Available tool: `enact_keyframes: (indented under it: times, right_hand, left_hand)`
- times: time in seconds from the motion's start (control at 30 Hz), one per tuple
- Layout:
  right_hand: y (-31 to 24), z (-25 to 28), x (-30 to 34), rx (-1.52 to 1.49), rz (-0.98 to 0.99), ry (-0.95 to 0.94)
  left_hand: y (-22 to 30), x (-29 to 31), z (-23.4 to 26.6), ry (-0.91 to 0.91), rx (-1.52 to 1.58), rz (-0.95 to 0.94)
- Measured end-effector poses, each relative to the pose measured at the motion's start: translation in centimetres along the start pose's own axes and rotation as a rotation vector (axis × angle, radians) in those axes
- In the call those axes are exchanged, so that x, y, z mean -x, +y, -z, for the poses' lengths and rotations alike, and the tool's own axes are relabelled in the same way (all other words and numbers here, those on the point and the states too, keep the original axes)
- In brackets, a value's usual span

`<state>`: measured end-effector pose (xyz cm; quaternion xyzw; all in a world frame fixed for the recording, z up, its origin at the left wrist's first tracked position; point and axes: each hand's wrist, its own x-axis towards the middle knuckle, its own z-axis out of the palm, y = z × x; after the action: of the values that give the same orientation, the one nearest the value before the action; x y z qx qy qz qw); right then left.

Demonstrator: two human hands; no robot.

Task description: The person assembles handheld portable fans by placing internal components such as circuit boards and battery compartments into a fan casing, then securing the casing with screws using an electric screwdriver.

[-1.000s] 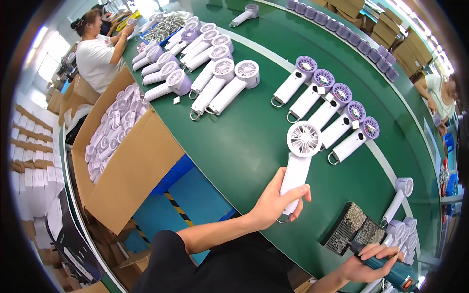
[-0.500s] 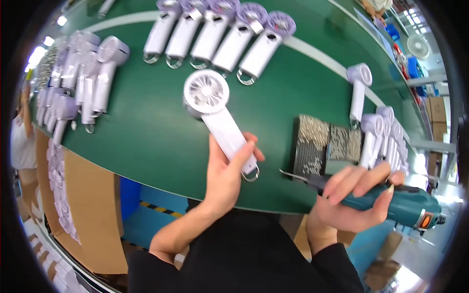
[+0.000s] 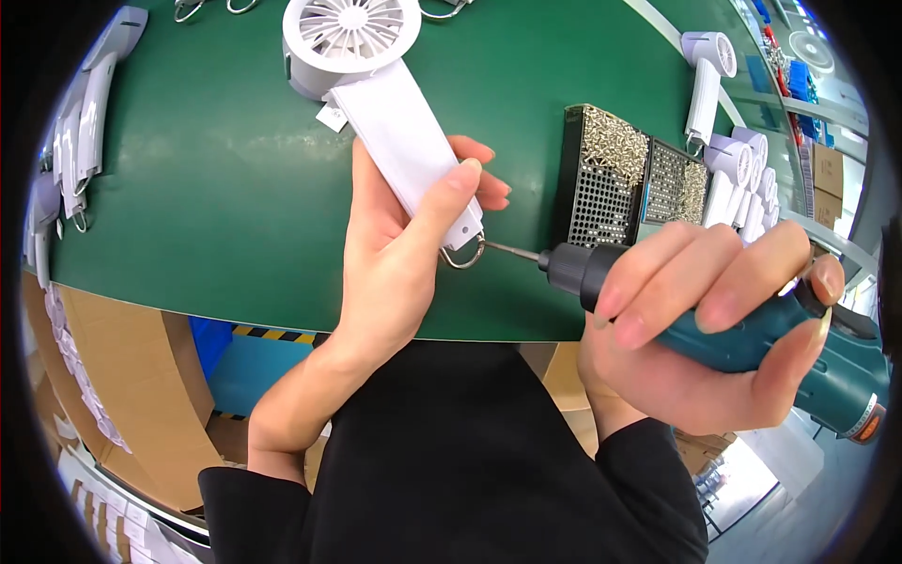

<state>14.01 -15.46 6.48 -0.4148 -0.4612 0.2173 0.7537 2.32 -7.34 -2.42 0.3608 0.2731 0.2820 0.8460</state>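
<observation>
A white handheld fan [image 3: 399, 136] lies slanted in my left hand [image 3: 390, 235], its round slatted head pointing away from me. My left thumb presses on the handle near its lower end, and the fingers wrap underneath. A metal loop [image 3: 465, 261] hangs from that end, beside a small hole. My right hand [image 3: 691, 352] is closed around a teal electric screwdriver [image 3: 841, 381] held almost level. Its thin bit [image 3: 512, 251] points left, with the tip at the handle's end by the loop; whether it touches, I cannot tell. Whether the tip carries a screw is too small to see.
Screw trays [image 3: 601, 207] with many small screws sit right of the fan on the green table [image 3: 216, 207]. More white fans stand in a row at the right [image 3: 728, 164] and lie at the left [image 3: 89, 132]. A cardboard box [image 3: 127, 357] is below the table's left edge.
The screwdriver's bit has come from beside the screw tray to the fan handle's end. My view has shifted closer, and the far row of fans has mostly left the picture.
</observation>
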Motion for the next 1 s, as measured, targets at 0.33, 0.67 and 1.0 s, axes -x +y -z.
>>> enact_keyframes:
  times: [0.33,0.67,1.0]
  right_hand:
    - [0.9,0.1,0.1,-0.014,-0.056,-0.002]
    - [1.7,-0.7,0.7,0.111,0.091,-0.102]
    - [3.2,-1.4,1.4,0.04,0.196,-0.059]
  left_hand:
    - [-0.4,-0.1,0.1,-0.035,0.031,-0.011]
    - [-0.3,-0.1,0.0,-0.027,0.044,0.002]
    - [-0.3,-0.1,0.1,-0.01,0.071,-0.026]
